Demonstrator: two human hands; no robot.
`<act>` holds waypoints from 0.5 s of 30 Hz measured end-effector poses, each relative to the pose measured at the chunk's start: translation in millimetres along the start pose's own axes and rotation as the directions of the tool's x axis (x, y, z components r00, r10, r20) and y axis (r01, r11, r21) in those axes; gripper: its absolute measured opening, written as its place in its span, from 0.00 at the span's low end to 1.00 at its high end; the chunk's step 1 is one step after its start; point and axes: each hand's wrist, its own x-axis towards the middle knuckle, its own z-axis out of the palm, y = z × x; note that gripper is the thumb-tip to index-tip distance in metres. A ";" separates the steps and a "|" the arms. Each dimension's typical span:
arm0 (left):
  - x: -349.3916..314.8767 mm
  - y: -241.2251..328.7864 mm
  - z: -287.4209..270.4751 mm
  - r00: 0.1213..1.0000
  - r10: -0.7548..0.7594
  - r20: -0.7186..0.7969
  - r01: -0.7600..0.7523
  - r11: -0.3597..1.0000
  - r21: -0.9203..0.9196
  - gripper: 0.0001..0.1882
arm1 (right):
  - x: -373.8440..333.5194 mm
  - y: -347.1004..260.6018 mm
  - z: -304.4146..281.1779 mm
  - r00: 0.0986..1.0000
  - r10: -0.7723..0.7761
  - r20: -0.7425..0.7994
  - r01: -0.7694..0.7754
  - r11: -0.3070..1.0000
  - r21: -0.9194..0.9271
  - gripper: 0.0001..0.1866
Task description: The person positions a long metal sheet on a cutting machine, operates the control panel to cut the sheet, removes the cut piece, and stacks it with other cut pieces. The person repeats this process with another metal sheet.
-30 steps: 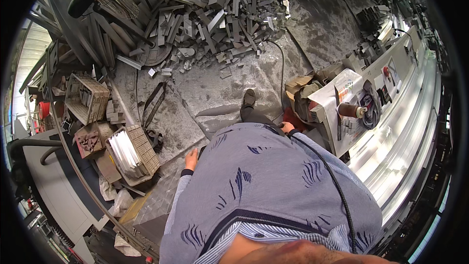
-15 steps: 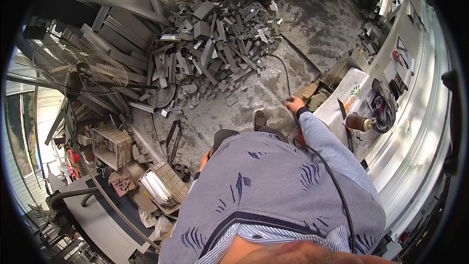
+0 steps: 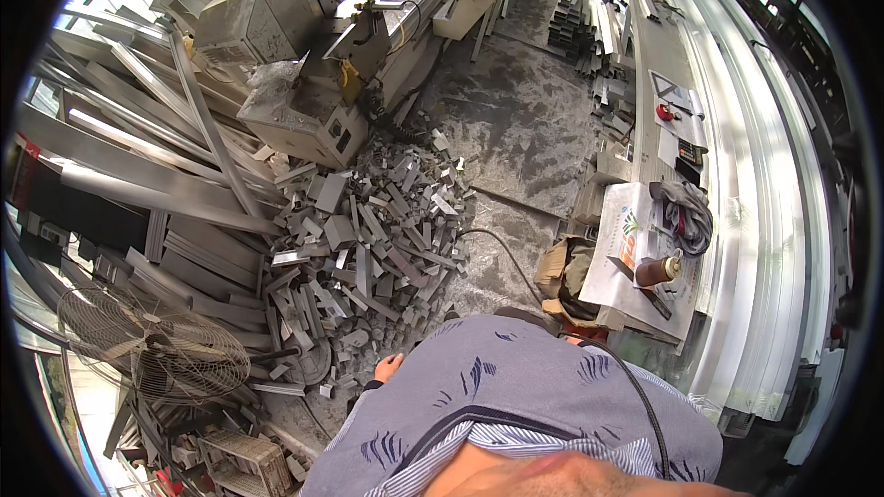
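Observation:
My left hand hangs beside my body, below the heap of metal offcuts. Its fingers look loosely stretched out, and nothing shows in them. My right arm, in a striped sleeve, is bent close against my side. Only a small patch of my right hand seems to show past the grey apron, so its fingers are hidden. Closest to that side are an open cardboard box with cloth in it and a white sheet-covered bench end.
A brown bottle and a bundled grey cloth lie on the bench by long silvery profiles. A wire fan stands at left. Ahead is a dusty cutting machine; a black hose crosses the floor.
The view has tilted up and ahead, bringing the machine into sight. My right hand has drawn back from beside the cardboard box toward my body. More of my left hand shows.

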 end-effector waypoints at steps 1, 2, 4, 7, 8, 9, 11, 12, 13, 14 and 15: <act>10.3 12.5 -15.8 0.998 -0.040 -0.039 0.040 0.999 0.005 0.33 | -3.4 -5.1 4.1 1.000 0.013 -0.019 -0.012 0.999 0.040 0.22; 16.6 23.1 -33.7 0.995 -0.097 0.014 0.097 0.945 -0.313 0.31 | -3.1 -11.5 5.3 0.999 0.025 -0.045 -0.021 0.997 0.077 0.23; 43.3 53.6 -62.7 0.982 -0.167 0.089 0.183 0.959 -0.219 0.29 | 2.0 -23.1 4.7 0.995 0.049 -0.092 -0.035 0.989 0.143 0.23; 80.1 90.5 -85.9 1.000 0.012 -0.008 -0.013 0.998 -0.057 0.30 | 22.9 -31.1 1.9 0.986 0.075 -0.150 -0.041 0.974 0.221 0.24; 96.3 103.3 -87.9 0.999 0.011 -0.038 -0.009 0.999 0.047 0.30 | 34.2 -29.2 0.9 0.983 0.082 -0.164 -0.042 0.971 0.235 0.24; 103.9 109.9 -88.0 0.995 -0.091 0.044 0.094 0.992 -0.084 0.33 | 48.2 -26.2 1.8 0.980 0.088 -0.177 -0.043 0.969 0.241 0.24; 131.3 124.0 -82.8 0.989 -0.109 0.104 0.109 0.994 0.003 0.37 | 85.8 -15.6 1.6 0.981 0.067 -0.182 -0.021 0.969 0.245 0.25; 147.9 131.0 -77.2 0.979 -0.161 0.128 0.149 0.984 0.092 0.39 | 108.3 -8.5 -0.2 0.984 0.079 -0.160 -0.038 0.968 0.248 0.25; 163.9 137.6 -68.7 0.981 -0.117 0.151 0.114 0.993 0.032 0.39 | 135.6 -3.4 -5.5 0.994 -0.028 -0.105 0.059 0.950 0.307 0.26; 175.8 142.3 -60.9 0.956 -0.220 0.195 0.213 0.975 0.057 0.39 | 161.0 2.6 -13.2 0.999 -0.011 -0.034 0.022 0.942 0.335 0.26; 194.0 150.3 -59.9 0.949 0.005 0.315 0.044 0.988 -0.147 0.38 | 186.8 -6.8 -9.5 0.995 -0.084 -0.048 0.094 0.955 0.280 0.28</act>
